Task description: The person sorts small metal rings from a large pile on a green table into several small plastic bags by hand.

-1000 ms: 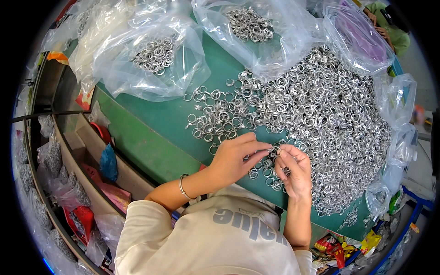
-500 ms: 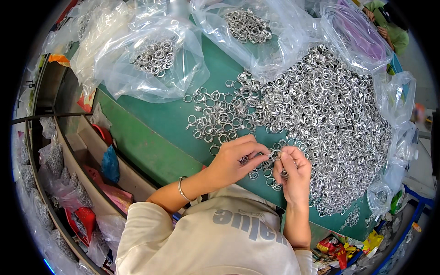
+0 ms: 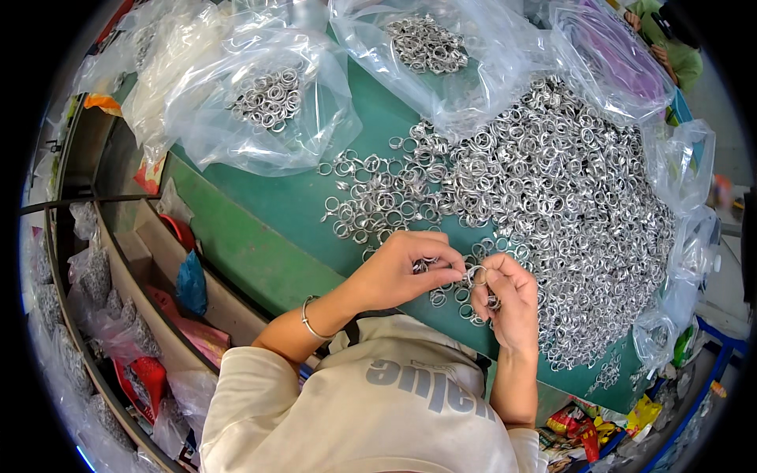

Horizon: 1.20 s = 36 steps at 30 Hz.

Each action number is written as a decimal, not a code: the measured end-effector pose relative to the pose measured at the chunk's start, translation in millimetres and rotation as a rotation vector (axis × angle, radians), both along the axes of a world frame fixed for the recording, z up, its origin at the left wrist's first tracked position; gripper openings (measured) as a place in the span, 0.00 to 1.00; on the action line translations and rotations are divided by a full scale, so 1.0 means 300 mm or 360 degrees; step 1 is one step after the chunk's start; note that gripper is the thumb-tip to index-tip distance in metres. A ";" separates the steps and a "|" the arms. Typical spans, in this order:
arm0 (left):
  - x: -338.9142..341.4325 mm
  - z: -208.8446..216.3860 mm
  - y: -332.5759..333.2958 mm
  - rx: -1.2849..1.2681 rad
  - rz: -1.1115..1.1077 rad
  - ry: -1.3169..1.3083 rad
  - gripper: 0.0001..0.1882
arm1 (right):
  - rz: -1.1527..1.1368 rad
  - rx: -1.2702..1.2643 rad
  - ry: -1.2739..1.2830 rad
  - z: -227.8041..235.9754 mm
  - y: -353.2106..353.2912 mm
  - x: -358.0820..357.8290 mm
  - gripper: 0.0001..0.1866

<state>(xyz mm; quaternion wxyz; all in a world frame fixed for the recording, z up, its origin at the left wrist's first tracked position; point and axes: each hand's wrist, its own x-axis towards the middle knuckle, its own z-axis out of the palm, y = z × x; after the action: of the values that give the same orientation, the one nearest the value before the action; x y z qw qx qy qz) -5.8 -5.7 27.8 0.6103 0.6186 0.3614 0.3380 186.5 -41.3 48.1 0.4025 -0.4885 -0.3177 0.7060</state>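
Observation:
My left hand [image 3: 414, 268] is closed, with several silver rings [image 3: 423, 265] tucked in its curled fingers and its thumb pressed to the forefinger. Close beside it, my right hand [image 3: 509, 296] pinches a silver ring [image 3: 476, 275] between thumb and forefinger; more rings show under its lower fingers. The left fingertips come up to that same ring, though whether they touch it is hard to make out. Both hands are just above the green tabletop [image 3: 292, 213]. A large heap of silver rings [image 3: 568, 205] spreads to the right, and a looser group [image 3: 378, 197] lies beyond my left hand.
Clear plastic bags holding rings [image 3: 272, 98] lie along the far side. A purple plastic bag [image 3: 615, 59] is at the far right. Compartmented shelving [image 3: 181, 292] with bagged goods runs along the left. Colourful packets [image 3: 579, 430] sit at the lower right. Another person [image 3: 670, 43] is at the top right.
My hands have shifted very slightly, and the ring in my right hand's pinch now shows more of its round face between the fingertips.

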 end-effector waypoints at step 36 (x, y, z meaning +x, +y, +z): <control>-0.005 0.060 -0.070 0.0467 0.0226 0.0111 0.08 | 0.0282 0.1155 -0.1182 0.049 -0.012 -0.015 0.02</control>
<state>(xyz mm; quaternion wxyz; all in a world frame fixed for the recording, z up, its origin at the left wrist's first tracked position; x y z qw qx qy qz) -7.3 -26.7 45.7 0.4751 0.6853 0.3720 0.4077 182.1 -44.8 62.8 0.3448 -0.5063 -0.7031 0.3612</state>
